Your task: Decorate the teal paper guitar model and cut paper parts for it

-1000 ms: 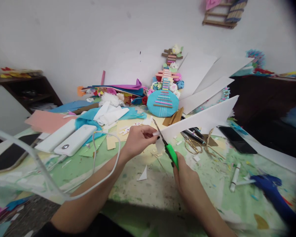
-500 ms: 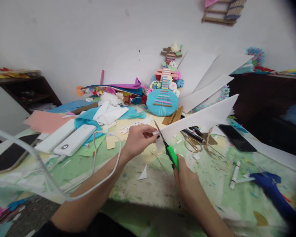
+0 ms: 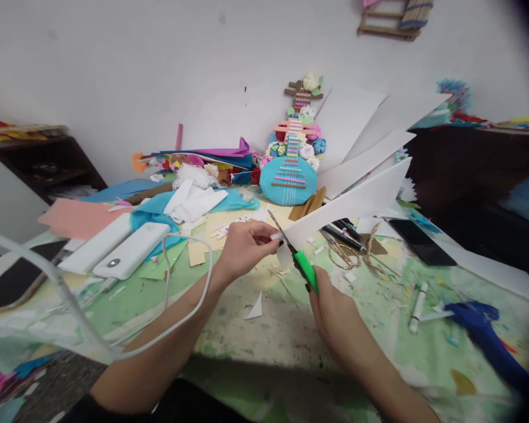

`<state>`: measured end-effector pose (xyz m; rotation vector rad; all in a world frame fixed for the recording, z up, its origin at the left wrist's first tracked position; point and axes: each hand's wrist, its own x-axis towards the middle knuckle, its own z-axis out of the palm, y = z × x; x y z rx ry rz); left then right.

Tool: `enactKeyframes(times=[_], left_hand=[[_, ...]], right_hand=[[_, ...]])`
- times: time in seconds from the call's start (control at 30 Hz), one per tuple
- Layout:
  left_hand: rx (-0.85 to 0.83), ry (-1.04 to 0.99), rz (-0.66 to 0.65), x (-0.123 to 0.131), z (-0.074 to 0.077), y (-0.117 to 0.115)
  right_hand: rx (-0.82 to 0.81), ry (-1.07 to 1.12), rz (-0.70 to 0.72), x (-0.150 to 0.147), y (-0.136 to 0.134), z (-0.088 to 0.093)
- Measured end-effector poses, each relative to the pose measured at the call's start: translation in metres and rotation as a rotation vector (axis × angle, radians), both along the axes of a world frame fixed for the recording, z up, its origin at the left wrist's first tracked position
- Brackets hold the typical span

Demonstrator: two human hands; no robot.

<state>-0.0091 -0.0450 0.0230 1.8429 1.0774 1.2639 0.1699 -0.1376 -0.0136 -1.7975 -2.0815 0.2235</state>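
My left hand [image 3: 242, 247] pinches the near end of a long white paper sheet [image 3: 357, 202] that stretches up and to the right above the table. My right hand [image 3: 335, 311] grips green-handled scissors [image 3: 300, 261], their blades open around the paper's edge right beside my left fingertips. A small white flap hangs below the cut. A white paper scrap [image 3: 255, 308] lies on the table under my hands.
A blue paper guitar craft [image 3: 288, 182] stands at the wall with piled coloured papers. White power banks [image 3: 130, 249] and a cable [image 3: 189, 282] lie left. Gold scissors [image 3: 344, 254], pens, a phone [image 3: 418, 241], a white marker [image 3: 418, 305] and a blue glue gun [image 3: 485, 332] sit right.
The view shifted slightly, with the scene moving left and up. My hands, scissors and paper keep nearly the same pose; the paper's far end sits a little lower and closer.
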Motion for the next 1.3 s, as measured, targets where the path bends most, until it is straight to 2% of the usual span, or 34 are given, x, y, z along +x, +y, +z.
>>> enactKeyframes(times=[0.5,0.73,0.87,1.07,1.3], left_hand=[[0.014,-0.048,0.022,0.002,-0.006,0.002],[-0.002,-0.06,0.025,0.003,-0.006,0.001],[0.014,-0.049,0.038,0.004,-0.007,0.001],[0.039,-0.038,0.024,0.004,-0.008,0.001],[0.03,-0.047,0.02,0.004,-0.008,0.0]], right_hand=[[-0.08,-0.007,-0.023,-0.003,0.006,0.001],[-0.026,-0.038,-0.021,-0.001,0.007,-0.01],[-0.092,-0.034,-0.042,0.0,0.007,-0.015],[-0.202,-0.006,-0.054,0.0,0.004,-0.012],[-0.213,-0.003,-0.05,0.003,0.002,-0.017]])
